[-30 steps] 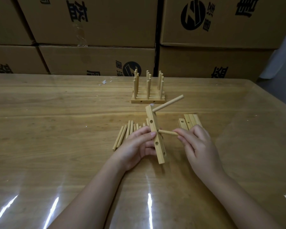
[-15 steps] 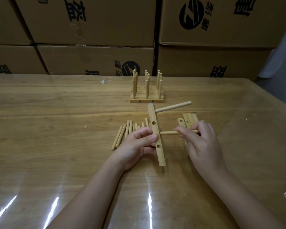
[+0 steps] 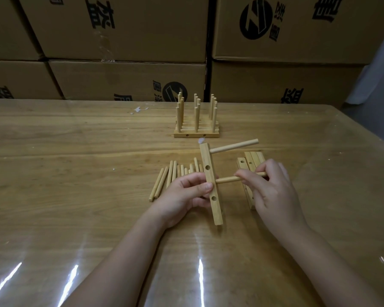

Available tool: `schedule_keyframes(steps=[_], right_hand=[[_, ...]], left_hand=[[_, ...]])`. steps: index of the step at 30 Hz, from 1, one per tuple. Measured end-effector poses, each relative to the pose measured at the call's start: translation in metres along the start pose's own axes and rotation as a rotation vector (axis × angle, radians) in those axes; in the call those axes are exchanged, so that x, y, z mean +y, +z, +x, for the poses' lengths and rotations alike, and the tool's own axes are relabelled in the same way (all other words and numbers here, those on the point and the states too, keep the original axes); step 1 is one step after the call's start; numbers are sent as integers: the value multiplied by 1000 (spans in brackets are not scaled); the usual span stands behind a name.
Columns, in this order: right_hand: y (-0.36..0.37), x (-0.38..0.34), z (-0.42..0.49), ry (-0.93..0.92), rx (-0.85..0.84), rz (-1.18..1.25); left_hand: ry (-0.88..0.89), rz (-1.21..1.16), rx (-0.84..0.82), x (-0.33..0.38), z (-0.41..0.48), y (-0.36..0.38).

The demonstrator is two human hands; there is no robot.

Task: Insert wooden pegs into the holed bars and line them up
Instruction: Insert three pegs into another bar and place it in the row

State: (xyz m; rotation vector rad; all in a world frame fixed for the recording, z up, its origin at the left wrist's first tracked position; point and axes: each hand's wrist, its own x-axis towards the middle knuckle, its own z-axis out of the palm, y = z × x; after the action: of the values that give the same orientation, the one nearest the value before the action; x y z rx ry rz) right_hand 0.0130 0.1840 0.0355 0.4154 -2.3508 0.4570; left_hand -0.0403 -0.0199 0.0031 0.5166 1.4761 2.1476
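head view is showing the right hand pinching a peg between its fingers, crosswise and right of the bar the left hand is gripping.

My wooden table has a glossy top that throws back streaks of light. Beyond its far edge I face stacked cardboard boxes printed with black characters and a round black logo. A few white scraps lie near that edge. Something pale shows at far right.
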Motion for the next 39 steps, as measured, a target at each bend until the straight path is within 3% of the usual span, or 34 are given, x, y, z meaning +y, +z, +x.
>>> schedule_keyframes(steps=[39], right_hand=[[0, -1, -3, 83, -100, 119]], left_hand=[[-25, 57, 37, -1, 0, 2]])
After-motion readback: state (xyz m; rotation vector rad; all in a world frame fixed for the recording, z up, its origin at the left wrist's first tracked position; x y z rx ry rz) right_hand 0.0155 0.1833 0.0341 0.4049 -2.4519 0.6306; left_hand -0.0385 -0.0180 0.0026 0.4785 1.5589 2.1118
